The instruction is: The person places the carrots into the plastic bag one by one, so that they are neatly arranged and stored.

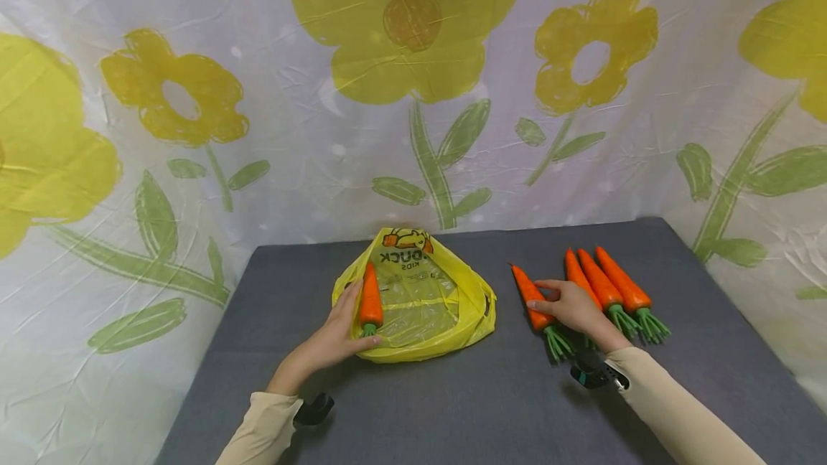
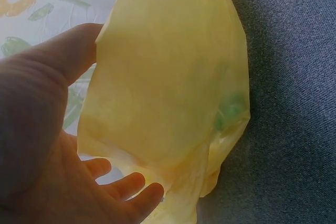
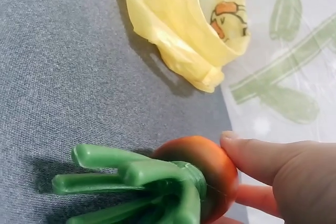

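Note:
In the head view, a yellow plastic bag (image 1: 413,354) lies with its mouth spread, and an orange carrot (image 1: 371,300) with a short green top rests inside at its left. My left hand (image 1: 329,339) holds the bag's left rim, the thumb over the edge near that carrot's top. The left wrist view has the thumb tip hidden behind the yellow bag (image 2: 163,77). To the right of the bag, my right hand (image 1: 571,307) pinches another carrot (image 1: 526,293) between thumb and fingers; its green stems (image 3: 126,177) point toward the right wrist camera.
Three more carrots (image 1: 622,278) lie side by side just right of my right hand, the nearest partly covered by it. The dark grey table (image 1: 452,415) ends at a white cloth (image 1: 304,192) printed with yellow flowers.

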A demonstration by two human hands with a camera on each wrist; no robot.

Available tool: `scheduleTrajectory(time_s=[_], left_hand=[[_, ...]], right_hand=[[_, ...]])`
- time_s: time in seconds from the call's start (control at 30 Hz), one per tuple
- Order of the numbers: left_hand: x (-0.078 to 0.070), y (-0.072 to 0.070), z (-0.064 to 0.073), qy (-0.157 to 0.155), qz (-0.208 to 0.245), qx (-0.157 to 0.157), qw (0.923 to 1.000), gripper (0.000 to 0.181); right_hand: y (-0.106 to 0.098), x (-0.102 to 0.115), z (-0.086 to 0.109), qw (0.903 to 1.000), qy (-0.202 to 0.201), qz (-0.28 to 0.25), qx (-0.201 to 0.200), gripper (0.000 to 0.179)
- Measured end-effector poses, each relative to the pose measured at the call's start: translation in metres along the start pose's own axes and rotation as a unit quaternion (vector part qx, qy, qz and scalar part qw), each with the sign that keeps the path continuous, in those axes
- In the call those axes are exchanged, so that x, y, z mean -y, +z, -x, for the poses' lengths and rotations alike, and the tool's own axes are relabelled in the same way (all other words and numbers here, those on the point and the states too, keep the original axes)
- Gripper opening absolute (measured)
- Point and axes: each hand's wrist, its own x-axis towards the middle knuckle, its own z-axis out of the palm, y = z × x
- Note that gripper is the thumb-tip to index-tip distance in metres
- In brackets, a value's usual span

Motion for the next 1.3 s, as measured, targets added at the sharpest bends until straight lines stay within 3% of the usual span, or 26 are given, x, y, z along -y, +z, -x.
scheduleTrajectory(time_s=[0.3,0.57,0.83,1.3], left_hand=[[0.0021,-0.0001,0.0003,0.002,-0.004,-0.004,1.0,0.113],[0.0023,-0.0003,0.0002,0.002,0.003,0.0,1.0,0.113],[0.0026,-0.0009,0.0006,0.005,0.002,-0.002,1.0,0.112],[0.0031,-0.0014,0.0003,0.008,0.001,-0.007,0.9999,0.112]], right_hand=[[-0.005,-0.0002,0.0049,0.9997,-0.009,0.01,0.022,0.073],[-0.0026,0.0009,0.0047,0.9995,-0.002,0.029,0.009,0.069],[-0.0014,0.0021,0.0041,0.9997,0.012,0.023,-0.005,0.066],[-0.0084,0.0065,0.0073,0.9998,-0.001,-0.008,-0.016,0.069]])
